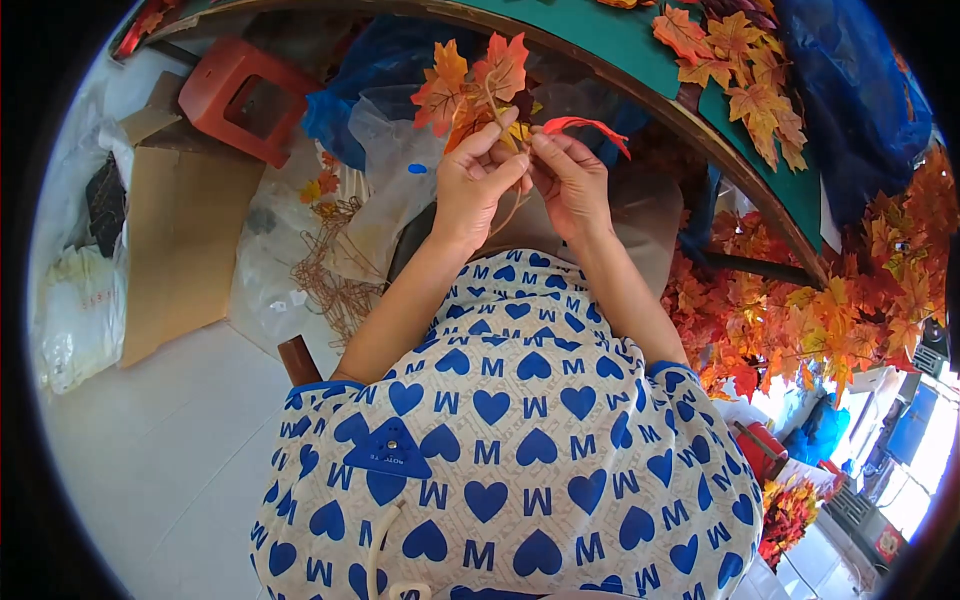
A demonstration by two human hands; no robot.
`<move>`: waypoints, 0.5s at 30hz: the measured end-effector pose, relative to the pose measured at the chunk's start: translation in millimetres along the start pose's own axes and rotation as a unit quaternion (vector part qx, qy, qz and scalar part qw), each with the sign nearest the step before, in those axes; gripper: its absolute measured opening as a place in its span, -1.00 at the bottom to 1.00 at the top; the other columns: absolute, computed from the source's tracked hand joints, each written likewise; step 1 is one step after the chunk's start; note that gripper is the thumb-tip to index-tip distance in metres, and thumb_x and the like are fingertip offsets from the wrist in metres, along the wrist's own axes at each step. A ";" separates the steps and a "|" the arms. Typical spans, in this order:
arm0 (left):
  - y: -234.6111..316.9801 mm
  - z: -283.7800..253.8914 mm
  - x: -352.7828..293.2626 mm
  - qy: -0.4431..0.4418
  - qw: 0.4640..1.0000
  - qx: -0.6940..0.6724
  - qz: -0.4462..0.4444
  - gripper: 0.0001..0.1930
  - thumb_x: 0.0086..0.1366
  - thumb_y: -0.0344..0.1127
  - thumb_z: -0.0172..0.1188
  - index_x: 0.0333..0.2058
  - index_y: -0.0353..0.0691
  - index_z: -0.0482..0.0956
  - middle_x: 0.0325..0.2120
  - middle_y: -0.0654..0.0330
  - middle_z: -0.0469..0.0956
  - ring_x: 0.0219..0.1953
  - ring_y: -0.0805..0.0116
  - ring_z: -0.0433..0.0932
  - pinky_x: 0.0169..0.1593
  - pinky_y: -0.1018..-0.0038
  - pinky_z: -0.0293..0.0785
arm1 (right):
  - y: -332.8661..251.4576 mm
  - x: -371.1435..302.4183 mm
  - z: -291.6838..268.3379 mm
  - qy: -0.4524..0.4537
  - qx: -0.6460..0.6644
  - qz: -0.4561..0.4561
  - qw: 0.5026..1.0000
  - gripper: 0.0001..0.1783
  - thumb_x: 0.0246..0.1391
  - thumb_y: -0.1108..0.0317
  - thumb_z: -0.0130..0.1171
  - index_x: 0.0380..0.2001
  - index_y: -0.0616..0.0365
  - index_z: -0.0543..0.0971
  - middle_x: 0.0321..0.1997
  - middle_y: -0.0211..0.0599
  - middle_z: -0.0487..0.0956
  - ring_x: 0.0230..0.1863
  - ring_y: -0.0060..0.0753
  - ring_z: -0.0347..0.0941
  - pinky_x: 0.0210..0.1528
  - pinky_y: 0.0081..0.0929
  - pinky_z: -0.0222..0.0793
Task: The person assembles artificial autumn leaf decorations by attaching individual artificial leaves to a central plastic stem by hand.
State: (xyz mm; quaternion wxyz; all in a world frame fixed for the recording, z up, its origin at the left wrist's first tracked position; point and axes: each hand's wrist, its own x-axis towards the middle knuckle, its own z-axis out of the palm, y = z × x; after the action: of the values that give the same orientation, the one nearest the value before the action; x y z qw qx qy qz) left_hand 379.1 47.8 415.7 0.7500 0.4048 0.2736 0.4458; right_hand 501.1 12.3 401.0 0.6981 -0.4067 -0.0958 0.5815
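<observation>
My left hand is closed on the thin brown stem of an artificial maple leaf garland, its orange and yellow leaves fanning out beyond my fingers. Close beside it, my right hand pinches a red artificial leaf, seen nearly edge-on, against the stem. The fingertips of both hands almost meet, and the exact joint between leaf and stem is hidden by them. A loose end of the stem hangs below between my wrists.
A green table with a wooden edge curves across the far side, bearing orange leaves. Leaf garlands hang at the right. To the left are a red stool, a cardboard box, clear plastic bags and tangled brown stems.
</observation>
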 end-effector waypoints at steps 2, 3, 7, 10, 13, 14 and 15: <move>0.0 -0.3 -0.7 0.000 1.000 0.006 -0.006 -0.45 0.12 -0.62 0.12 0.13 -0.35 0.28 -0.52 0.32 0.42 -0.51 0.53 0.44 -0.39 0.63 0.41 | 1.5 0.3 -2.3 -0.007 0.007 0.002 1.000 -0.90 -0.01 0.47 0.22 -0.37 0.23 0.58 -0.37 -0.33 0.59 -0.38 -0.55 0.51 -0.35 -0.67 0.48; -0.3 -0.5 -1.0 -0.001 1.000 0.012 -0.012 -0.45 0.12 -0.61 0.12 0.13 -0.35 0.28 -0.52 0.32 0.41 -0.51 0.52 0.44 -0.39 0.63 0.41 | 2.4 0.5 -3.6 -0.010 0.006 0.001 1.000 -0.90 -0.01 0.48 0.22 -0.37 0.23 0.58 -0.38 -0.33 0.58 -0.38 -0.55 0.51 -0.35 -0.66 0.48; -2.8 -2.2 -0.1 -0.003 1.000 0.003 -0.008 -0.45 0.11 -0.62 0.12 0.12 -0.35 0.28 -0.53 0.32 0.41 -0.52 0.52 0.44 -0.40 0.63 0.40 | 2.4 -1.7 -4.0 -0.009 0.010 0.002 1.000 -0.91 -0.01 0.49 0.21 -0.38 0.22 0.58 -0.37 -0.33 0.58 -0.38 -0.54 0.50 -0.33 -0.62 0.48; -5.0 -3.1 -0.1 0.005 1.000 -0.011 -0.014 -0.45 0.09 -0.61 0.13 0.11 -0.44 0.27 -0.56 0.30 0.44 -0.55 0.53 0.46 -0.39 0.64 0.39 | 3.8 -1.4 -5.8 -0.007 0.011 0.001 1.000 -0.92 -0.01 0.49 0.21 -0.39 0.22 0.58 -0.37 -0.33 0.58 -0.37 -0.54 0.50 -0.32 -0.60 0.48; -6.0 -6.3 0.1 0.004 1.000 0.005 -0.021 -0.45 0.11 -0.63 0.11 0.13 -0.36 0.27 -0.53 0.32 0.40 -0.53 0.50 0.44 -0.41 0.63 0.40 | 6.9 -1.8 -6.8 -0.023 0.001 -0.028 0.999 -0.92 -0.02 0.51 0.22 -0.39 0.23 0.57 -0.37 -0.34 0.58 -0.37 -0.54 0.50 -0.30 -0.58 0.49; -6.7 -7.0 0.3 0.002 1.000 0.001 -0.023 -0.44 0.11 -0.63 0.12 0.13 -0.37 0.27 -0.53 0.32 0.40 -0.53 0.50 0.43 -0.41 0.62 0.40 | 6.7 -2.5 -6.2 -0.023 0.000 -0.028 0.999 -0.92 -0.02 0.51 0.22 -0.39 0.23 0.57 -0.37 -0.34 0.58 -0.37 -0.54 0.50 -0.30 -0.58 0.49; -7.3 -7.4 0.3 -0.001 1.000 -0.004 -0.024 -0.44 0.11 -0.63 0.12 0.13 -0.38 0.26 -0.52 0.31 0.40 -0.53 0.49 0.43 -0.42 0.61 0.39 | 6.0 -3.5 -4.9 -0.026 -0.014 -0.044 0.999 -0.92 -0.03 0.53 0.22 -0.39 0.23 0.57 -0.38 -0.35 0.57 -0.36 -0.54 0.50 -0.28 -0.56 0.49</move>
State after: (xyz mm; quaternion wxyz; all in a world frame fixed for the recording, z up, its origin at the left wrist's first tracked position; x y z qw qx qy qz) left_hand 376.8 48.8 405.6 0.7622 0.3958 0.2811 0.4282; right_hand 498.5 7.0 394.9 0.7145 -0.3970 -0.1400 0.5588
